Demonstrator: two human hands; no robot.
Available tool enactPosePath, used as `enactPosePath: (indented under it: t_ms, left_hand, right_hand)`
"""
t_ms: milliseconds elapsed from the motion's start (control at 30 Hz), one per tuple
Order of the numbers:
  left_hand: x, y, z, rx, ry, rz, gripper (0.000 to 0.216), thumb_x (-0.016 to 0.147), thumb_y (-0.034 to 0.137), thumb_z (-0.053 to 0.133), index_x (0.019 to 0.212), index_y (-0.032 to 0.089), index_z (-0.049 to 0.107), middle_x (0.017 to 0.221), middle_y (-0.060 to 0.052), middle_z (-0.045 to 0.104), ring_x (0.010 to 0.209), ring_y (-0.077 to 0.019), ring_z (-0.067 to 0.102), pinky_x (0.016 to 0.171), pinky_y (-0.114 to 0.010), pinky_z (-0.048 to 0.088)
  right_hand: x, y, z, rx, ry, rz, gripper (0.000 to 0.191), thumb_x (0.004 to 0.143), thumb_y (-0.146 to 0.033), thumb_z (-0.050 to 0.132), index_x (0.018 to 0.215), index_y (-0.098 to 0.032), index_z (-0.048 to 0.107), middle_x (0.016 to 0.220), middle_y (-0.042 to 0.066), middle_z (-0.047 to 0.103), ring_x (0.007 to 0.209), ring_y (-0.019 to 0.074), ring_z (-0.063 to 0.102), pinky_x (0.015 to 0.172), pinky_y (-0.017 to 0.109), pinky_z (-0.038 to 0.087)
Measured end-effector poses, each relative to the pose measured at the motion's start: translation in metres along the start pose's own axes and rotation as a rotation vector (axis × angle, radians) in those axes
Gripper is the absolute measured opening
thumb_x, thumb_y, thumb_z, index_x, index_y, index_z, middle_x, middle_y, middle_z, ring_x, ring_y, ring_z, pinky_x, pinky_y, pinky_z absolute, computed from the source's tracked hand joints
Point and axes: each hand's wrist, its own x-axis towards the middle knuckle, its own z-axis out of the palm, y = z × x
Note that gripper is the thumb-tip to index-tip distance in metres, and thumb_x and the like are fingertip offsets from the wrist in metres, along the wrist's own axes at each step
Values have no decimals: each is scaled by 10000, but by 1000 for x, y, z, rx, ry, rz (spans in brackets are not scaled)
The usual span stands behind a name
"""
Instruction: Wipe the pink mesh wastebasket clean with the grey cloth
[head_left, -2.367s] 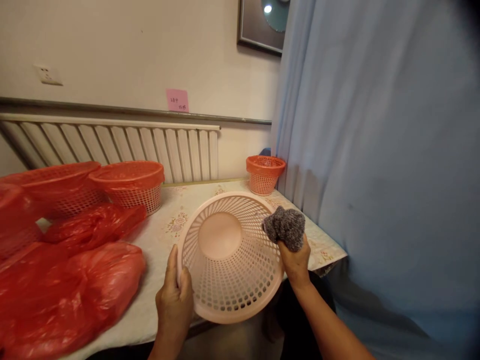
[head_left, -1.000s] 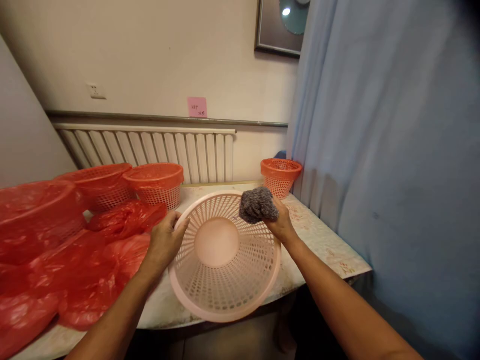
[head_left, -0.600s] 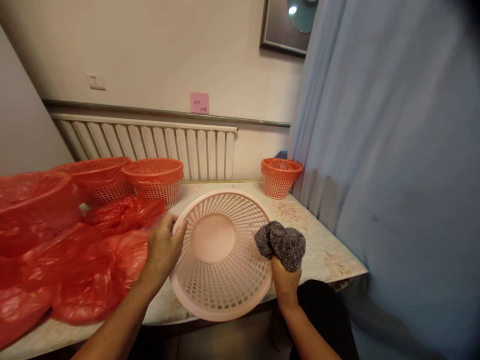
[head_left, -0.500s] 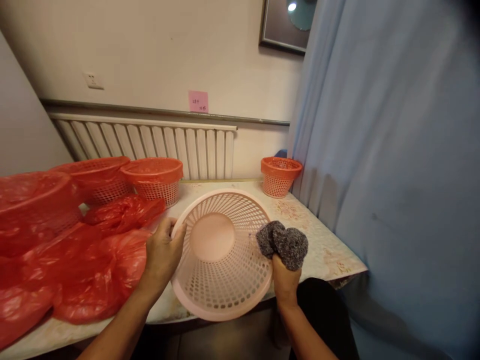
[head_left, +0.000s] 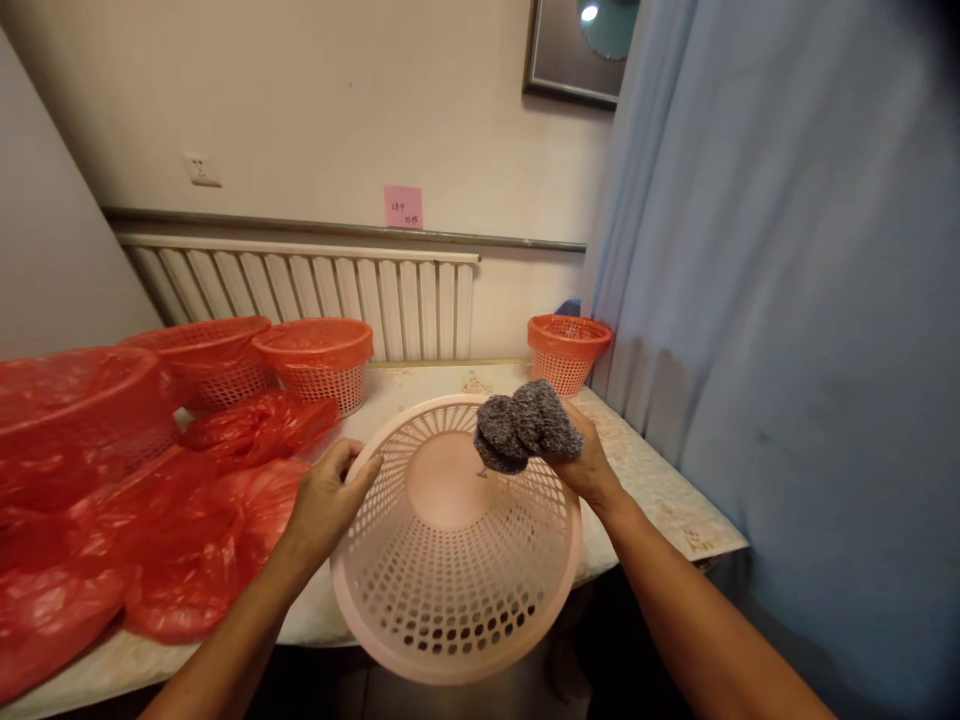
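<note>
A large pale pink plastic basket (head_left: 450,640) with slotted sides is tipped so that its opening faces me, partly over the table's front edge. My left hand (head_left: 330,500) grips its rim on the left, thumb over the edge and fingers behind. Bunched in my right hand (head_left: 589,460) is a dark grey speckled cloth (head_left: 525,425), held at the basket's upper right rim. The cloth hides part of the rim and inner wall there, and most of my right fingers are covered or turned away.
Red plastic bags (head_left: 180,540) spread over the table's left side. Behind them stand several baskets lined with red bags, one of them a small basket (head_left: 319,385); another lined basket (head_left: 568,360) sits at the back right. A blue curtain (head_left: 787,300) hangs along the right.
My right hand and the grey cloth have moved up and left along the basket's rim. The basket has tipped and shifted slightly toward me; my left hand keeps its hold.
</note>
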Motion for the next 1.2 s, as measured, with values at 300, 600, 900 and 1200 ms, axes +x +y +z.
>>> enactPosePath:
  t_ms: [300,600,900,1200]
  left_hand:
    - [4,1,-3,31,15,65,216,836,414,492,826,210,561,754,20,586,682,-159,555,633,-257,413]
    - [3,6,0,47,107,-70,192,811,402,497,811,220,558,752,18,604,692,-175,574,628,-269,411]
    - [0,5,2,80,168,-124,189,807,398,493,810,223,565,768,-1,625,697,-191,588,613,-288,414]
    - [-5,0,2,48,222,-184,171,805,387,523,822,225,577,739,12,620,682,-188,582,607,-278,413]
  right_hand:
    - [5,12,16,73,60,74,156,717,-299,662,818,-186,622,841,41,654,767,191,596,717,316,500]
    - [-47,19,29,142,380,495,302,625,-289,692,881,-133,658,861,87,712,761,210,638,715,343,515]
    - [-98,-4,53,-32,625,644,264,677,-280,576,875,-153,694,870,93,715,914,258,620,935,434,443]
    - [-129,-22,66,-130,626,677,381,742,-301,549,1073,-138,643,1138,105,642,1192,258,490,1119,459,250]
